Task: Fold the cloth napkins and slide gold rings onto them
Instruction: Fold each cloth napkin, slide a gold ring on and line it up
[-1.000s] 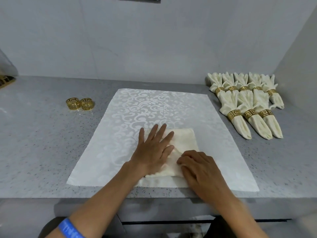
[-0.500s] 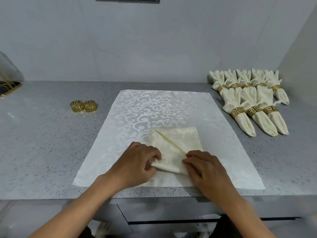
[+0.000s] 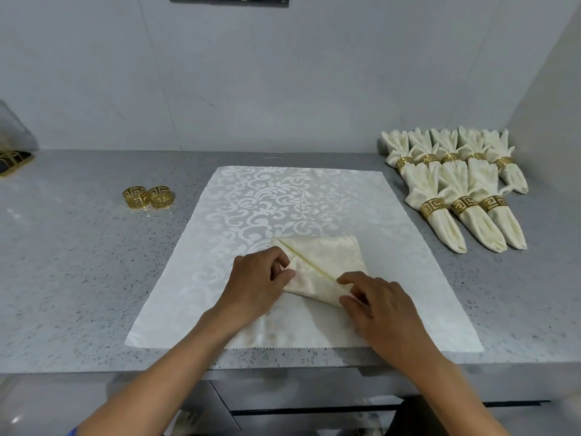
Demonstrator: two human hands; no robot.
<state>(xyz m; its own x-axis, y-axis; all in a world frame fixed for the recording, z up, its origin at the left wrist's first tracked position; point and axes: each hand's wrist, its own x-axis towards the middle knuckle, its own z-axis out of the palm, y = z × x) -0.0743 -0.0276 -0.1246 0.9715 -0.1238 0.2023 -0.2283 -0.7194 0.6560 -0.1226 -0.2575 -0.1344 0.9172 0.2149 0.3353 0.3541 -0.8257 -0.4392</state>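
Observation:
A cream cloth napkin (image 3: pixel 327 262) lies on a white patterned placemat (image 3: pixel 283 209), with a diagonal fold running across it. My left hand (image 3: pixel 257 284) pinches the napkin's left flap between curled fingers and thumb. My right hand (image 3: pixel 377 306) pinches the napkin's lower right corner, with its forefinger laid along the fold. Two loose gold rings (image 3: pixel 147 197) stand side by side on the counter, left of the placemat.
Several folded napkins with gold rings (image 3: pixel 456 184) lie in rows at the back right near the side wall. The grey speckled counter (image 3: pixel 78 262) ends at a front edge just below the placemat. A dark gold-trimmed object (image 3: pixel 12 158) sits at the far left.
My left hand went from lying flat on the napkin to gripping its left flap. A diagonal fold has appeared, and the left flap has come further over the napkin.

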